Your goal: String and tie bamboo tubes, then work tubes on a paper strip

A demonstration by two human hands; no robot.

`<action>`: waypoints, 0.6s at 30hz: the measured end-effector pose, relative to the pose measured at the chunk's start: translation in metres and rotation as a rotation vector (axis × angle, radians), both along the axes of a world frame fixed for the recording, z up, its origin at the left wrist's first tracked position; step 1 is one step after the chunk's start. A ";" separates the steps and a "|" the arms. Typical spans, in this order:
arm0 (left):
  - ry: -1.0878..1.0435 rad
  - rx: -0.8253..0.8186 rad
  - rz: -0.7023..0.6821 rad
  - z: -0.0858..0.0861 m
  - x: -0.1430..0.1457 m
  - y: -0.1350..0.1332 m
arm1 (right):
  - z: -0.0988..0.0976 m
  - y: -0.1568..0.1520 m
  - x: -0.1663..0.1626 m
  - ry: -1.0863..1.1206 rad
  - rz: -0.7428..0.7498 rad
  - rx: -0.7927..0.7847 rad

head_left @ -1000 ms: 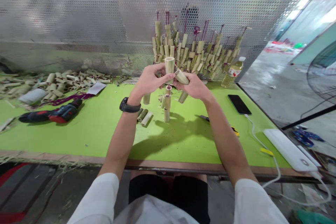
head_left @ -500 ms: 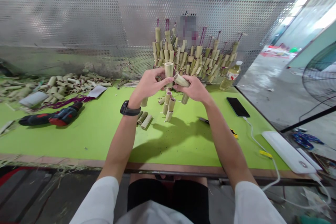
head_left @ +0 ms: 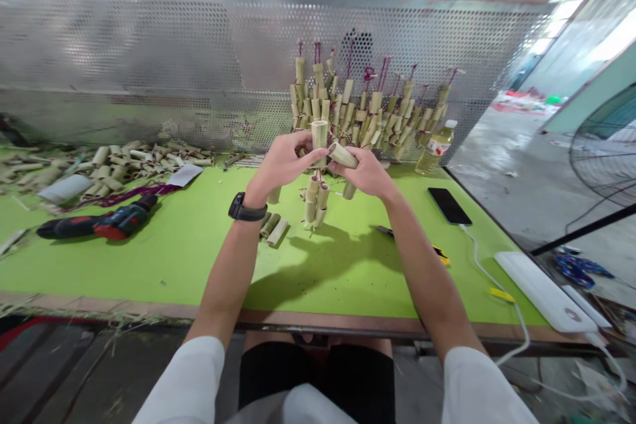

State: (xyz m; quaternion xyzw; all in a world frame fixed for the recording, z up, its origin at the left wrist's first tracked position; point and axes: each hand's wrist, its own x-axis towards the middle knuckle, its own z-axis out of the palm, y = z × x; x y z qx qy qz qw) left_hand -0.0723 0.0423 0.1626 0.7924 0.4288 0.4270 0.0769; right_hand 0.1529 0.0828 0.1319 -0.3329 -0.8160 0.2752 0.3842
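Note:
My left hand [head_left: 284, 160] is closed around an upright bamboo tube [head_left: 319, 135], held above the green table [head_left: 173, 245]. My right hand [head_left: 364, 172] grips a second bamboo tube [head_left: 342, 155], tilted with its end against the first. A short string of bamboo pieces [head_left: 315, 202] dangles beneath both hands, its lower end close to the table. Two loose bamboo pieces [head_left: 273, 227] lie on the table below my left wrist, which wears a black watch.
Finished bamboo bundles [head_left: 362, 109] hang on the perforated metal panel behind. A pile of cut bamboo [head_left: 119, 159] and a cordless drill [head_left: 99, 225] lie at the left. At the right are an oil bottle [head_left: 434, 146], a phone [head_left: 450, 205], a white charger block [head_left: 544, 291] and cable.
Both hands have stayed together with the two tubes. The dangling bamboo pieces have swung and bunched up slightly under the hands.

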 end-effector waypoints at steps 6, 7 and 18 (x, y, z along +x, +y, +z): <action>-0.064 -0.024 0.011 0.001 0.001 -0.002 | 0.002 -0.002 0.000 0.015 0.019 -0.010; -0.075 -0.027 0.012 0.001 0.001 -0.003 | 0.002 -0.002 0.000 0.017 0.014 0.000; -0.078 -0.028 -0.037 0.002 0.010 -0.008 | 0.005 -0.012 -0.002 -0.057 -0.078 0.144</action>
